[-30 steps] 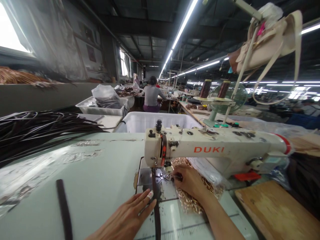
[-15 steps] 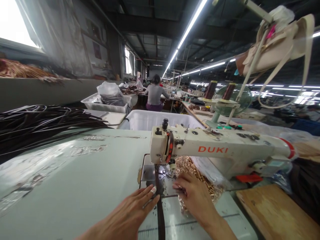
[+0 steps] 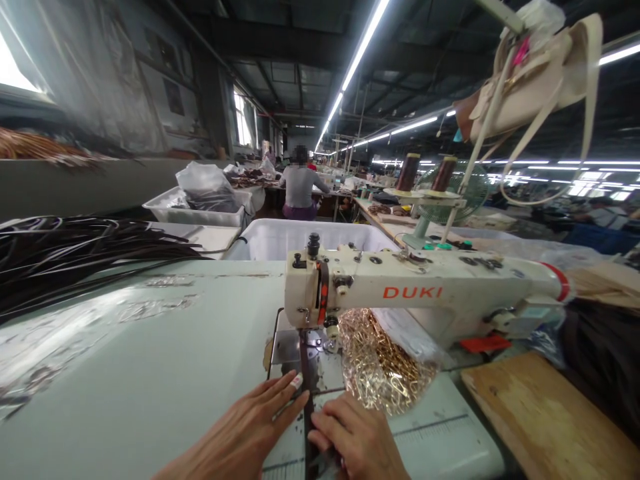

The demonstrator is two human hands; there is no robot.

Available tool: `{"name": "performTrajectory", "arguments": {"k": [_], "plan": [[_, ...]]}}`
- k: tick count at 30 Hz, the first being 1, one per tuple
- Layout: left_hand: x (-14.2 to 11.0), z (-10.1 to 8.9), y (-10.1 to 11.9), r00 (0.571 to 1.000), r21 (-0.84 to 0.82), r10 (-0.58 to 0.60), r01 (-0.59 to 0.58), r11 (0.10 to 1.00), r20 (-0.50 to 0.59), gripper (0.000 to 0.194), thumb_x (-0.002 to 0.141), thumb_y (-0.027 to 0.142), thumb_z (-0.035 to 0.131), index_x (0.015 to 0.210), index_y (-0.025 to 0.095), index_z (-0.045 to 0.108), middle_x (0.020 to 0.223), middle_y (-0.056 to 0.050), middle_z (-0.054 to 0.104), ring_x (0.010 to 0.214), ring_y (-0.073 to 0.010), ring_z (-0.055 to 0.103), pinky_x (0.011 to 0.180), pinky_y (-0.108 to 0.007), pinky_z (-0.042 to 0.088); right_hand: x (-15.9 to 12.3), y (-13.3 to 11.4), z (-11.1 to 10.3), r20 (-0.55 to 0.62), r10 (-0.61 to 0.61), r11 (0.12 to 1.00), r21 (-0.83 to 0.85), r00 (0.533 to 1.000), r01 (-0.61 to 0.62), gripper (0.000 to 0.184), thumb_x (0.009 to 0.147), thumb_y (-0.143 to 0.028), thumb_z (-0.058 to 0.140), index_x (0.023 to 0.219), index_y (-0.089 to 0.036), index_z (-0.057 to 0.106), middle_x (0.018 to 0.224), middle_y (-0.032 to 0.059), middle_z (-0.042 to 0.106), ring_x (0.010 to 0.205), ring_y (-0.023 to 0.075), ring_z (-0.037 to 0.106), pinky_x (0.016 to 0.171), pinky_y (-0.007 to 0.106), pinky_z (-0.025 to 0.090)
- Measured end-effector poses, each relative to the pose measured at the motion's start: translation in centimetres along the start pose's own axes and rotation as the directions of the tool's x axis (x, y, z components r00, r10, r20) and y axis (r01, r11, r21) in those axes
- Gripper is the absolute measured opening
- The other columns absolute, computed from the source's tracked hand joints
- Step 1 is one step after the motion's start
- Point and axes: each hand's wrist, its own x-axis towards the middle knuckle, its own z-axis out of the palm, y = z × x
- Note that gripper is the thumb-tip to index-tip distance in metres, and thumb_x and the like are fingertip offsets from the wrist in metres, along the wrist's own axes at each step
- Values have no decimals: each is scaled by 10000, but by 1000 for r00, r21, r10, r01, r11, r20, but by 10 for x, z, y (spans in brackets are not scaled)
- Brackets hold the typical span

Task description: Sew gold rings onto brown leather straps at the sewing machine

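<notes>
A dark brown strap [image 3: 305, 363] runs lengthwise under the head of the white sewing machine [image 3: 410, 280] marked DUKI. My left hand [image 3: 255, 417] lies flat along the strap's left side, fingers stretched out and thumb tip at its edge. A white wrapping with a red mark covers one fingertip. Close on the strap's right side, my right hand [image 3: 355, 433] has its fingers curled together. Something dark shows beneath those fingers, too hidden to name. Right of the needle area sits a clear bag of gold-coloured metal hooks [image 3: 385, 367].
Dark straps [image 3: 90, 257] are heaped at the left of the pale table [image 3: 165, 373]. A white bin [image 3: 320, 233] stands behind the machine, a wooden board [image 3: 545, 407] at right. Thread spools [image 3: 443, 177] and a beige bag [image 3: 535, 87] are above. A person [image 3: 300, 187] sits farther back.
My right hand has come from beside the needle area down toward me, to the strap's right edge, uncovering the bag of hooks. My left hand stays by the strap. The view has shifted slightly.
</notes>
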Motion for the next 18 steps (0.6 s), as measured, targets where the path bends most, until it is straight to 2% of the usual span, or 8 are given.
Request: {"name": "performTrajectory", "arguments": {"k": [2,5,11,18], "plan": [[-3,9,-4,1000,-14,-11,11,1000,-9,859,741,536,694,1447,205,334,1476,-98,332,1319,-291,395,1056,-411,378,0,-1,-1,2,13,1000,5,1000,-13,275,999,-303,394,908,-190,627,747,17,646,668,164,597,497,254,337],[-4,16,-7,998,-71,-48,51,996,33,960,675,499,765,1466,267,274,1502,-72,283,1337,-301,363,1074,-423,352,-1,-2,-2,38,40,999,28,998,-41,268,996,-315,397,928,-191,625,776,25,647,691,172,598,511,256,362],[3,2,-1,976,-159,-125,154,975,176,1008,621,444,814,1460,258,287,1517,-84,232,1361,-328,306,1092,-466,317,-4,-1,-2,107,55,997,52,993,-61,232,983,-283,410,983,-194,624,829,40,656,746,195,602,534,267,418],[3,-4,2,964,-179,-152,193,965,220,1016,616,395,823,1461,265,275,1525,-80,206,1375,-330,273,1103,-484,299,-4,1,-1,91,78,992,89,993,-86,249,979,-289,406,1030,-187,628,855,64,654,775,206,606,613,278,480]]}}
